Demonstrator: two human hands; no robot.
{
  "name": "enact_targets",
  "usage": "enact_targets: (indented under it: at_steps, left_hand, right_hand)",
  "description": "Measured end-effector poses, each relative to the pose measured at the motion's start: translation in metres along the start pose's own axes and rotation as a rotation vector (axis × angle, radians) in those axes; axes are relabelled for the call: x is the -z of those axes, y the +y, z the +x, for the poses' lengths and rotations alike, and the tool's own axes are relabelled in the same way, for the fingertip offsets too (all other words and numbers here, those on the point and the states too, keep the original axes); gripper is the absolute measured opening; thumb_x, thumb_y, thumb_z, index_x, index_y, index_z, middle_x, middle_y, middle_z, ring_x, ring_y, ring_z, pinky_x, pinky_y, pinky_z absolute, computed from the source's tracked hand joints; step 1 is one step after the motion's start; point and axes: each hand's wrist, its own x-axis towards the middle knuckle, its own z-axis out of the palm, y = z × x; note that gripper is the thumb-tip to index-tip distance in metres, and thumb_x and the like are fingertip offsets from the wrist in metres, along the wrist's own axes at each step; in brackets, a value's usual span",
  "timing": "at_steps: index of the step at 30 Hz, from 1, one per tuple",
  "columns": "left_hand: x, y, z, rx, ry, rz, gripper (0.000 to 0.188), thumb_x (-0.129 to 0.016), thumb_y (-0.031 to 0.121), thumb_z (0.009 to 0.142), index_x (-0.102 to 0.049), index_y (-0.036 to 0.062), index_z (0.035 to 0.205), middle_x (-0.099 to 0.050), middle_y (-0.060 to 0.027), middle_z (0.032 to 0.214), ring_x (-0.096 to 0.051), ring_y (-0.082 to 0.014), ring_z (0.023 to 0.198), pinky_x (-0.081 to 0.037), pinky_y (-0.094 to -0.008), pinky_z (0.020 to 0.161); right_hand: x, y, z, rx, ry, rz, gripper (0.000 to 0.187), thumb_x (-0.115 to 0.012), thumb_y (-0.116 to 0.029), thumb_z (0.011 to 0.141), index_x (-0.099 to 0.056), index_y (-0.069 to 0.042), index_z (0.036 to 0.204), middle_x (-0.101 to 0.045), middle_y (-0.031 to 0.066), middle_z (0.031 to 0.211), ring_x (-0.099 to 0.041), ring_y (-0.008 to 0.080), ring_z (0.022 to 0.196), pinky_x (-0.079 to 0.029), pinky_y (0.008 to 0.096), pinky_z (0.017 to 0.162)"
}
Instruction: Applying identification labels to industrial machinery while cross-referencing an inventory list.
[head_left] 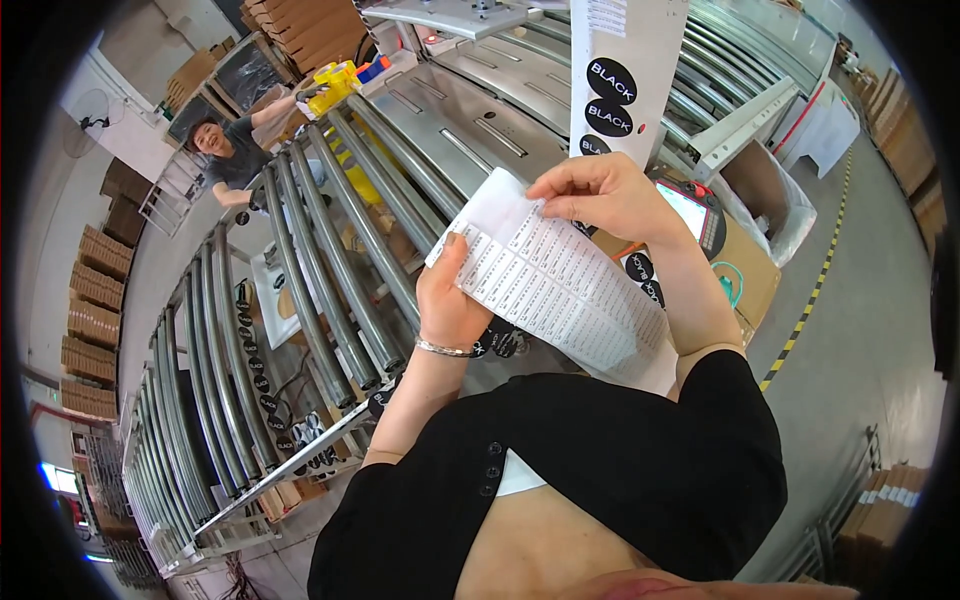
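A long white sheet of printed labels [565,285] hangs between my hands in front of my chest, its lower end curving down toward my right arm. My left hand [450,305] grips the sheet's left edge, thumb on top; a bracelet circles that wrist. The fingertips of my right hand [605,195] are pinched together at the upper right corner of the sheet. Beside that corner the sheet's top part is blank, without printed rows. Whether a single label is between those fingertips is too small to tell.
A roller conveyor [340,230] runs along my left, with a metal plate table [480,115] ahead. A white post [625,60] with black oval stickers stands beyond my right hand. A handheld control panel [690,215] lies near a cardboard box [750,270]. A co-worker [240,150] reaches toward yellow tape rolls [335,85].
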Motion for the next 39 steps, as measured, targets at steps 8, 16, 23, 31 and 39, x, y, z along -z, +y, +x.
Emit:
enact_targets:
  at_steps: [8,16,23,31,39]
  left_hand:
    - [0.002,-0.001,0.000,-0.033,-0.001,0.032,0.042,-0.036,0.022,0.089,-0.038,-0.0050,0.121,-0.048,-0.0195,0.119,-0.049,-0.0312,0.108,-0.039,-0.0416,0.093]
    - [0.005,-0.003,0.007,0.031,0.128,-0.033,0.036,-0.034,0.016,0.090,-0.042,-0.0057,0.117,-0.050,-0.0169,0.116,-0.049,-0.0289,0.108,-0.038,-0.0394,0.093]
    - [0.009,-0.004,0.009,0.000,0.142,0.012,0.038,-0.032,0.020,0.091,-0.040,-0.0046,0.119,-0.047,-0.0183,0.120,-0.046,-0.0315,0.111,-0.036,-0.0428,0.095]
    - [0.014,-0.004,0.005,0.002,0.151,-0.030,0.035,-0.036,0.019,0.091,-0.043,-0.0052,0.115,-0.051,-0.0158,0.114,-0.051,-0.0281,0.105,-0.041,-0.0392,0.090]
    - [0.017,-0.003,0.005,0.008,0.172,0.021,0.041,-0.032,0.021,0.091,-0.037,-0.0049,0.123,-0.046,-0.0195,0.122,-0.046,-0.0330,0.111,-0.036,-0.0431,0.095]
  right_hand:
    - [-0.006,-0.013,-0.005,0.030,0.045,-0.197,0.007,-0.062,-0.001,0.074,-0.062,-0.001,0.081,-0.061,0.0020,0.074,-0.056,0.0067,0.069,-0.044,0.0213,0.062]
    - [-0.017,-0.017,-0.012,0.616,0.079,-0.762,0.011,-0.060,0.002,0.070,-0.054,-0.003,0.078,-0.054,0.0044,0.083,-0.054,0.0170,0.078,-0.043,0.0266,0.070]
    - [0.091,0.024,0.058,0.396,0.955,-0.358,0.027,-0.063,-0.010,0.075,-0.051,-0.001,0.097,-0.061,0.0081,0.079,-0.058,0.0140,0.069,-0.046,0.0252,0.062]
    - [0.119,0.053,0.108,0.334,1.258,-0.432,0.044,-0.073,-0.020,0.063,-0.049,0.001,0.094,-0.058,0.0089,0.076,-0.058,0.0183,0.067,-0.047,0.0294,0.062]
    - [0.119,0.058,0.119,0.357,1.307,-0.482,0.050,-0.075,-0.024,0.059,-0.046,0.000,0.093,-0.058,0.0101,0.076,-0.057,0.0212,0.069,-0.046,0.0319,0.064]
